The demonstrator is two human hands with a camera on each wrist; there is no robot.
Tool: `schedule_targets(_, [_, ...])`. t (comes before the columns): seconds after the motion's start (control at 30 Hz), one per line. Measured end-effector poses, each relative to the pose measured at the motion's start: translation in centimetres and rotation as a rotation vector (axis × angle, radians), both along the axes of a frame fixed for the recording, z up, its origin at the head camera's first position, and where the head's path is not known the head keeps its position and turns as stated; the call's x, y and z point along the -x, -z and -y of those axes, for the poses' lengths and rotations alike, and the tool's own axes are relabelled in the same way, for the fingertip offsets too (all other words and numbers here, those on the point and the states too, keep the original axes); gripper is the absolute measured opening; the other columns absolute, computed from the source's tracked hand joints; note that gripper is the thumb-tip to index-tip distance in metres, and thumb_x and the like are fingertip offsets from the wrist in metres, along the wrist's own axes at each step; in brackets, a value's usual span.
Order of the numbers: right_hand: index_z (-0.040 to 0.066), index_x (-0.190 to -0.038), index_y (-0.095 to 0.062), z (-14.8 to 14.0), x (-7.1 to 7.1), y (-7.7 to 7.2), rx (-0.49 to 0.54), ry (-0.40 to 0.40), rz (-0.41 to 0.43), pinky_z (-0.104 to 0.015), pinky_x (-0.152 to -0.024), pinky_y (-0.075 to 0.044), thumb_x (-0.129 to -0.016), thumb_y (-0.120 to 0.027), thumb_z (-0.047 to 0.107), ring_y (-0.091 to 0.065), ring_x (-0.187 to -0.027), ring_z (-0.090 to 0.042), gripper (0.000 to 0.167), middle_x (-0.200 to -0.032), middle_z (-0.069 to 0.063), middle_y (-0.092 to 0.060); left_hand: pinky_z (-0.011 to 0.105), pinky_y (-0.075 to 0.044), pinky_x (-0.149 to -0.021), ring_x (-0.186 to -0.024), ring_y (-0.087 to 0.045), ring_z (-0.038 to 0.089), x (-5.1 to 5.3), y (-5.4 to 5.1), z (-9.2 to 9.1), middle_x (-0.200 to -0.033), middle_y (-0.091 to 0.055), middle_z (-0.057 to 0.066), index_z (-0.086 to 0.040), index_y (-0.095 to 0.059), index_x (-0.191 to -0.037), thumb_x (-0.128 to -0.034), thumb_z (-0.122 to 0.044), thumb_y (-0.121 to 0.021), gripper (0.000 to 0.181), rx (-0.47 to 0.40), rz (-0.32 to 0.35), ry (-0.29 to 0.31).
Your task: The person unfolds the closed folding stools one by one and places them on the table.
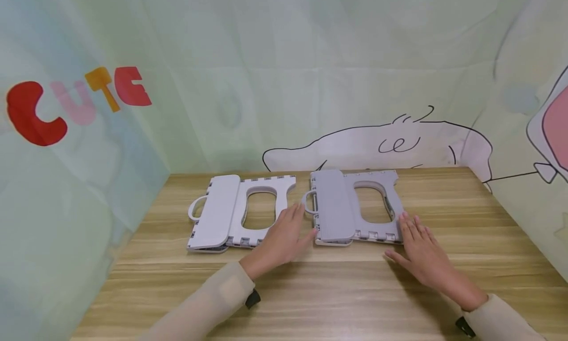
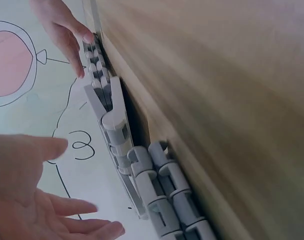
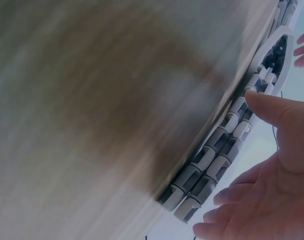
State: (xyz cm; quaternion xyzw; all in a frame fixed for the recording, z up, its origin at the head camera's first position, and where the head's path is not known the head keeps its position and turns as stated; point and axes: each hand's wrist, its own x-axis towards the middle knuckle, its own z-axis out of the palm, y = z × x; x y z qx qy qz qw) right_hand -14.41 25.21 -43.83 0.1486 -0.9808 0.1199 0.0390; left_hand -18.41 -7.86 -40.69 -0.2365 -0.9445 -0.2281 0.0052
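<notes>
Two folded plastic stools lie flat side by side, the white stool [image 1: 217,213] on the left and the greyish stool [image 1: 335,208] on the right. Between them is the left hand [image 1: 281,235], fingers extended over the white stool's right edge, thumb by the greyish stool's lower left corner. The right hand [image 1: 423,255] has its straight fingers at the greyish stool's right edge. In the left wrist view the left hand [image 2: 47,195] is spread beside the hinged edges [image 2: 162,195]. The right wrist view shows the right hand [image 3: 267,170] with its thumb close to the hinges [image 3: 217,150].
Both stools are on a wood-grain table [image 1: 319,301]. Behind the table hangs a pale green curtain [image 1: 284,85] with a line drawing, and red, pink and orange letters [image 1: 35,114] show on the left side.
</notes>
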Motion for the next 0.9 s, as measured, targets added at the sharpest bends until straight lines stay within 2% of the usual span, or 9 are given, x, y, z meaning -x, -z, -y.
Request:
schedule_targets(0.2, [-0.02,-0.148,-0.018,-0.3,0.2,0.3,0.002,-0.017,0.01,-0.065,-0.112,-0.02,-0.096,-0.063,0.043,-0.016,-0.14,-0.057,0.093,-0.154,-0.038,-0.015,0.05,-0.031,-0.115,-0.138,-0.036,0.044,1.9,-0.2,-0.9,-0.149,-0.036,0.033,0.014,-0.036,-0.146,-0.1023,-0.037,-0.055,0.07,-0.057,0.049,-0.05])
schedule_targets(0.4, [-0.019,-0.148,-0.019,-0.4,0.3,0.4,0.004,-0.003,0.044,-0.067,-0.112,-0.018,-0.097,-0.061,0.046,-0.015,-0.141,-0.056,0.093,-0.155,-0.037,-0.015,0.049,-0.04,-0.109,-0.129,-0.046,0.042,3.4,-0.1,-1.4,-0.139,-0.047,0.03,0.013,-0.043,-0.141,-0.1017,-0.035,-0.057,0.064,-0.109,0.115,-0.105])
schedule_targets(0.57, [-0.018,-0.149,-0.021,-0.4,0.2,0.4,0.008,0.025,0.071,-0.069,-0.112,-0.015,-0.097,-0.061,0.047,-0.014,-0.142,-0.056,0.092,-0.156,-0.036,-0.015,0.046,-0.049,-0.093,-0.106,-0.054,0.033,4.3,0.3,-1.6,-0.124,-0.054,0.026,0.01,-0.055,-0.123,-0.1014,-0.035,-0.057,0.05,-0.116,0.152,-0.128])
schedule_targets(0.67, [-0.02,-0.147,-0.022,-0.5,0.2,0.4,0.006,0.021,0.065,-0.067,-0.112,-0.016,-0.097,-0.061,0.046,-0.015,-0.141,-0.057,0.092,-0.155,-0.038,-0.015,0.041,-0.052,-0.078,-0.089,-0.055,0.027,4.8,0.3,-1.8,-0.107,-0.058,0.021,0.008,-0.057,-0.114,-0.1014,-0.035,-0.057,0.044,-0.122,0.179,-0.122])
schedule_targets(0.8, [-0.022,-0.146,-0.022,-0.6,0.3,0.4,0.003,0.005,0.049,-0.065,-0.113,-0.017,-0.096,-0.063,0.044,-0.016,-0.14,-0.057,0.091,-0.154,-0.039,-0.016,0.031,-0.046,-0.056,-0.064,-0.05,0.019,5.2,0.1,-2.0,-0.079,-0.054,0.011,0.005,-0.058,-0.102,-0.1011,-0.033,-0.058,0.038,-0.165,0.253,-0.121])
schedule_targets(0.9, [-0.022,-0.145,-0.023,-0.6,0.3,0.4,-0.008,-0.005,0.033,-0.065,-0.113,-0.019,-0.096,-0.064,0.042,-0.017,-0.14,-0.057,0.091,-0.153,-0.04,-0.017,0.026,-0.04,-0.05,-0.056,-0.045,0.014,5.5,0.0,-2.3,-0.07,-0.049,0.005,0.002,-0.057,-0.097,-0.1007,-0.034,-0.058,0.036,-0.2,0.316,-0.147])
